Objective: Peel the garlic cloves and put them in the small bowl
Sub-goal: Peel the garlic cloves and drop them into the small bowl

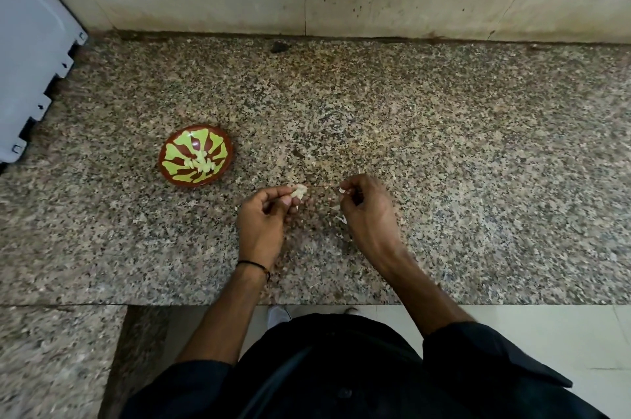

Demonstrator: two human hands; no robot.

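Right, mid-peel by my read. The left hand [266, 213] pinches a garlic clove [300, 192] at the fingertips. Its fingers are curled in tight, and the clove pokes out toward the right just over the table [444, 145]. The right hand [370, 210] is closed narrow as well, thumb and forefinger nipping a small white skin scrap [342, 191]. The hands are near but apart, with a gap between them. I can't tell whether that scrap is attached to the clove by a thread or torn free. The clove looks ragged and pale, and how much skin is left on it is too small to judge.

Doing this step well:
- Left hand anchors one end of the clove firmly without crushing it.
- Right hand pulls the skin along the clove's length, not across it.
- Roll the clove between pulls to show the covered side.
- Drop skin on the table by the loose peel bits [341, 219], under the right hand and well clear of the bowl.
- Check that no papery film remains before it goes in.

The small bowl [184, 181] sits on the table to the left of the left hand and a bit further back. There are peeled cloves [199, 164] in its middle. It's a short carry for the left hand.
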